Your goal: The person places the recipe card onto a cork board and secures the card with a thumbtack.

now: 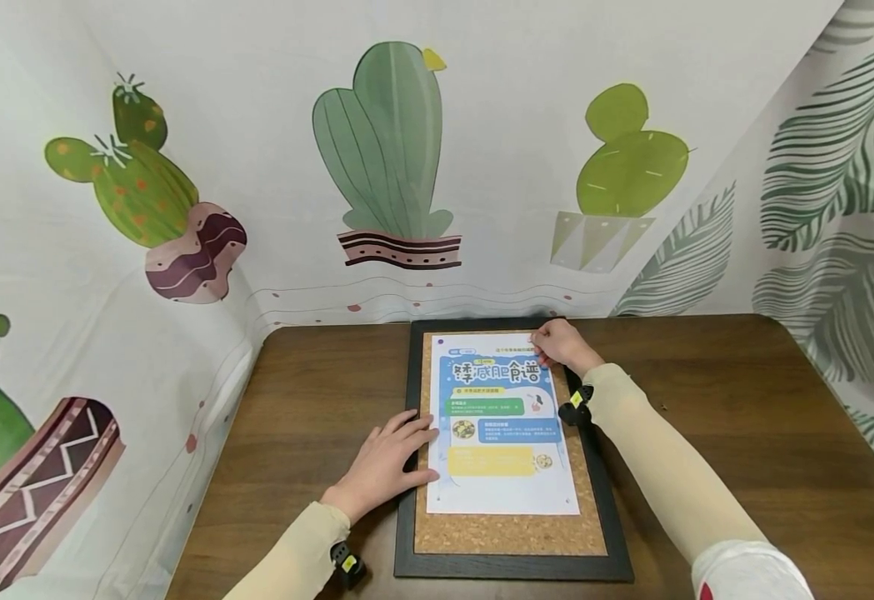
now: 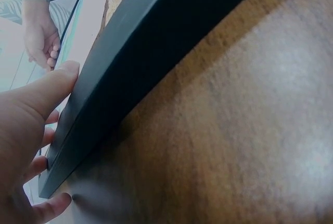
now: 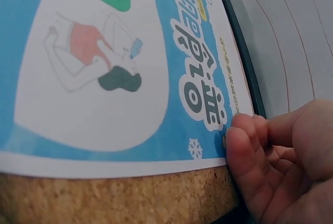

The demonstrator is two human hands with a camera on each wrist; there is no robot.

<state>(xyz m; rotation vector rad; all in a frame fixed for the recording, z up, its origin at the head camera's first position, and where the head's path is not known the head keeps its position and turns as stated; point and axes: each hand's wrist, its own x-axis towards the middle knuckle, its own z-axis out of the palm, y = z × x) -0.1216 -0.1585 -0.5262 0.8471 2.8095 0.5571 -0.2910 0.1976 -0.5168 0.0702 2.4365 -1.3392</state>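
Observation:
A printed poster [image 1: 504, 492] with blue, green and yellow panels lies on a cork board [image 1: 511, 535] in a black frame [image 1: 511, 568]. My left hand [image 1: 380, 462] spreads its fingers over the frame's left side, fingertips at the poster's left edge. In the left wrist view the thumb [image 2: 65, 75] rests against the frame. My right hand [image 1: 566, 346] is at the poster's upper right corner, its curled fingers pinching a small pushpin [image 3: 225, 138] that is mostly hidden by the fingertips. A purple pushpin [image 1: 440, 341] sits in the upper left corner.
The board lies on a brown wooden table [image 1: 714, 417], its far end near the back edge. Behind stands a white cloth [image 1: 511, 167] printed with cacti and leaves. Small pin-like dots [image 1: 567, 501] show at the poster's lower corners.

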